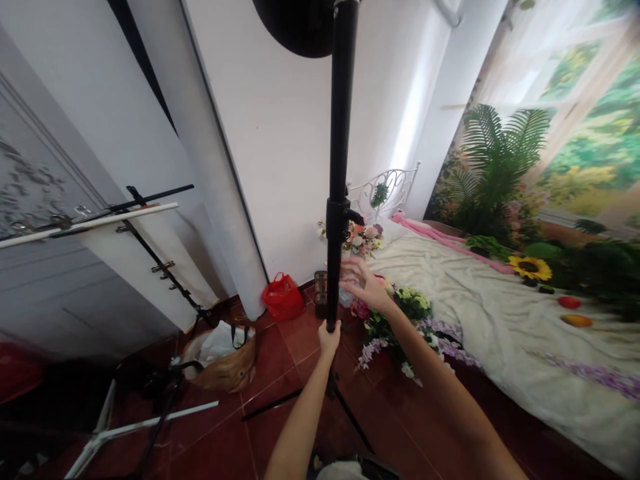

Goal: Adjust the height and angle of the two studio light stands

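Observation:
A black light stand (340,120) rises upright in the middle of the head view, its legs spread on the tiled floor. Low on its pole, my left hand (330,335) is wrapped around the shaft. My right hand (367,285) is just right of the pole, fingers apart and bent toward it, and it seems to hold nothing. Above that hand sits a collar with a clamp knob (354,217). A dark rounded fixture (300,27) at the top is cut off by the frame edge.
To the right, a cream blanket (480,293) lies before a window backdrop, with flowers (410,303) beside it. A red bag (283,298) and a brown bag (225,363) stand on the floor. Backdrop rails (110,217) and white stand legs (150,420) are at left.

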`<state>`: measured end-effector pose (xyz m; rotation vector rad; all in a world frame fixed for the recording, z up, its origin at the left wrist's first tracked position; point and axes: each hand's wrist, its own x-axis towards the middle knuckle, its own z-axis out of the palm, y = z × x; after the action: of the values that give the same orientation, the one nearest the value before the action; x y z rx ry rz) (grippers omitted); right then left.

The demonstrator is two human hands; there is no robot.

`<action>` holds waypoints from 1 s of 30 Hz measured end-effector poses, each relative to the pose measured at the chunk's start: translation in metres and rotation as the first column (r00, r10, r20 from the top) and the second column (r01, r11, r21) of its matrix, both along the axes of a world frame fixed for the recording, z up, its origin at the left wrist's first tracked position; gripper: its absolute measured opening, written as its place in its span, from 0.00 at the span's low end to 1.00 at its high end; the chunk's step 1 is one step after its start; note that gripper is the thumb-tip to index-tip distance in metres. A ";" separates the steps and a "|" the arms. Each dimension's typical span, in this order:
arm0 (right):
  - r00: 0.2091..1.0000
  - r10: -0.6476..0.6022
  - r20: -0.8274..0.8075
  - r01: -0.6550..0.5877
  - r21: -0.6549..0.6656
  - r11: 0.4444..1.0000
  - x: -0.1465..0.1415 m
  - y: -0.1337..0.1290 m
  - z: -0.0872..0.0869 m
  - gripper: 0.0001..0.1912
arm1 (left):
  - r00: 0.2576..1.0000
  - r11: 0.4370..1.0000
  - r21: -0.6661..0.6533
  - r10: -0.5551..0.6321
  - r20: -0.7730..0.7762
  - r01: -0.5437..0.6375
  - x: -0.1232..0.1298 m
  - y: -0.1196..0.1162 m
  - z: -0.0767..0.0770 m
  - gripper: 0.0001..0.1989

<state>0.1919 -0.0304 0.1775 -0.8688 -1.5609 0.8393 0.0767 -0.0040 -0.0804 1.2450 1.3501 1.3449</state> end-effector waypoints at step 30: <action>0.676 -0.657 0.334 0.736 -0.251 0.629 -0.032 0.012 -0.229 0.25 | 0.996 0.997 -0.008 0.078 0.053 -0.078 0.005 0.000 -0.005 0.11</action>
<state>0.1602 -0.0185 -0.0519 -1.7591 -1.0687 0.4551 0.0812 -0.0044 -0.0856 1.1549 1.3763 1.4177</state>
